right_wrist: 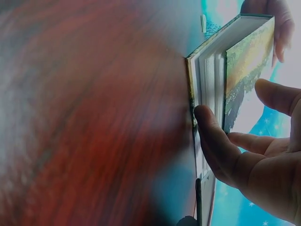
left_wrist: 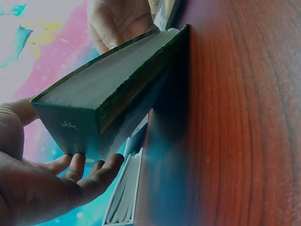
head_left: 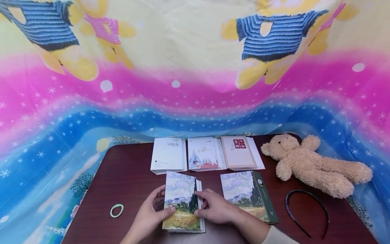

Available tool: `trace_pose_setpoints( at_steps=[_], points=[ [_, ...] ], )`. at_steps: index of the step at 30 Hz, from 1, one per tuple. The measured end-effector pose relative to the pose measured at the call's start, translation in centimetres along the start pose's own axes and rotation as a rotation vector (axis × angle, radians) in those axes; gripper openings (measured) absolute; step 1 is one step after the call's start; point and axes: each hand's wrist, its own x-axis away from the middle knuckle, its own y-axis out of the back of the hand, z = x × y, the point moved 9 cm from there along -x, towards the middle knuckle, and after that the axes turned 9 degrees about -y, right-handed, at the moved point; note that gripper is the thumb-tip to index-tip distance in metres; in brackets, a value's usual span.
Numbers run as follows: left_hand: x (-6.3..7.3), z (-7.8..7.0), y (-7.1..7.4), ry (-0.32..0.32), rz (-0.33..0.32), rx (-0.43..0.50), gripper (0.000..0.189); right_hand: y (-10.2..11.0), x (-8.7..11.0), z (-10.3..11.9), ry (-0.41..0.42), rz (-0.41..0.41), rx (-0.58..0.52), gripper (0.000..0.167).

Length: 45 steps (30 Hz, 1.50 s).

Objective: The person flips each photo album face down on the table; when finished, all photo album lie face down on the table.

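A thick photo album (head_left: pixel 179 184) with a painted landscape cover is between both hands. My left hand (head_left: pixel 147 215) grips it at its green spine (left_wrist: pixel 66 125), thumb on the cover and fingers under the spine in the left wrist view. Meanwhile my right hand (head_left: pixel 216 208) holds the opposite side, where the white page edges (right_wrist: pixel 207 84) show. One right finger lies along those edges, and the thumb is by the cover. Both wrist views show the album tilted, spine side raised from the table and page side lower.
Beside the right forearm lies a matching album (head_left: pixel 240 189), green spine outward. Behind stand a white album (head_left: pixel 167 154), a tent-print album (head_left: pixel 202 152) and a beige album (head_left: pixel 239 152). A teddy bear (head_left: pixel 313 164) and headband (head_left: pixel 286 203) lie right; a pale green ring (head_left: pixel 111 210) lies left.
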Motion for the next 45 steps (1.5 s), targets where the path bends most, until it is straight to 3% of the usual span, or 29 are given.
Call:
trace_pose_setpoints(
  at_steps=[20, 30, 36, 45],
  points=[
    [0.7, -2.5, -0.6, -0.079, 0.143, 0.099, 0.098, -0.5, -0.2, 0.3, 0.003, 0.021, -0.059, 0.076],
    [0.7, -3.7, -0.2, -0.075, 0.109, 0.044, 0.095, -0.9, -0.4, 0.6, 0.012, 0.05, -0.119, 0.075],
    [0.7, -4.8, -0.2, -0.127, 0.069, 0.029, 0.09, -1.2, -0.5, 0.9, 0.035, 0.047, -0.146, 0.074],
    [0.8, -5.7, -0.4, -0.132, 0.055, -0.005, 0.09, -1.6, -1.0, 0.9, 0.015, 0.056, -0.196, 0.07]
  ],
)
